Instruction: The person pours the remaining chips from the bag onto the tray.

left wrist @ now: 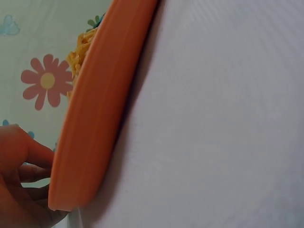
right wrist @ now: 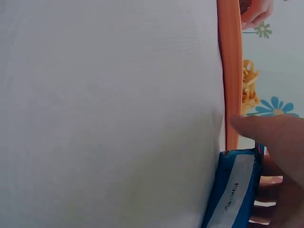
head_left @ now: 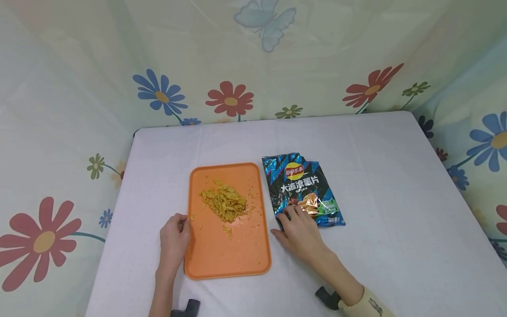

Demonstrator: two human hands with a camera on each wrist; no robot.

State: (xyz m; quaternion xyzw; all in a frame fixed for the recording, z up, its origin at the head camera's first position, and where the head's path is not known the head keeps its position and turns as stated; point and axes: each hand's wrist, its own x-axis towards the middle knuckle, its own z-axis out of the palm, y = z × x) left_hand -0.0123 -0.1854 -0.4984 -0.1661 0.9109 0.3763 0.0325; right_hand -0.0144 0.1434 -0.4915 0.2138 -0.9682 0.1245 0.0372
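Observation:
An orange tray (head_left: 227, 259) lies on the table with a heap of crushed yellow potato chips (head_left: 225, 202) and loose crumbs on it. At its left edge my left hand (head_left: 174, 237) pinches the rim between thumb and fingers; the left wrist view shows the tray wall (left wrist: 92, 133) close by. To the right of the tray is a flat blue and black chip bag (head_left: 297, 180). My right hand (head_left: 301, 235) rests its fingers on the bag's lower left part. Its thumb (right wrist: 247, 124) extends off the bag, near the tray's side.
A white cloth (head_left: 380, 207) covers the table. Flower-printed curtains (head_left: 317, 66) hang behind it and at both sides. Black wrist mounts (head_left: 192, 308) show near the forearms.

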